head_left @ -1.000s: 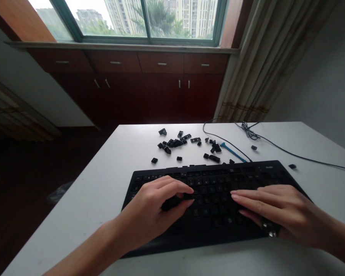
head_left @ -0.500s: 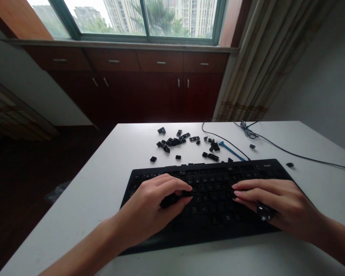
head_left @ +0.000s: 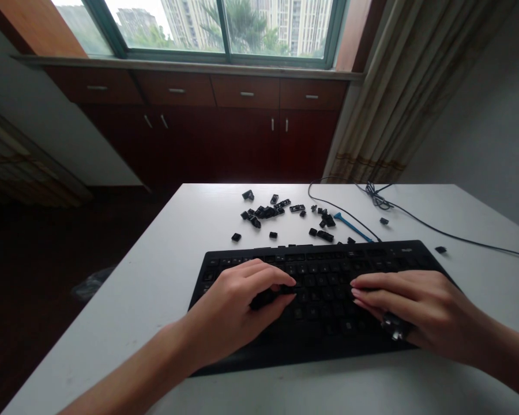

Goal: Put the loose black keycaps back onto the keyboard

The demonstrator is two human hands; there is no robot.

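A black keyboard [head_left: 328, 253] lies on the white table [head_left: 164, 276]. My left hand [head_left: 237, 311] rests over its left half, fingers curled, thumb and forefinger pinched on a black keycap [head_left: 263, 299]. My right hand [head_left: 415, 308] lies over the right half, fingers held together and pointing left. A small dark piece with shiny spots [head_left: 393, 327] is tucked under its palm; I cannot make out what it is. Several loose black keycaps [head_left: 263, 212] lie scattered behind the keyboard.
A blue tool [head_left: 350, 226] lies among the keycaps. A black cable [head_left: 436, 230] runs across the back right of the table. Single keycaps sit at the right [head_left: 440, 249]. Dark wooden cabinets [head_left: 242, 127], a window and a curtain [head_left: 406, 86] stand beyond the table's far edge.
My right hand has drawn its fingers in slightly and the dark piece under it has shifted left. My left hand keeps its pinch on the keycap. The view has shifted a little.
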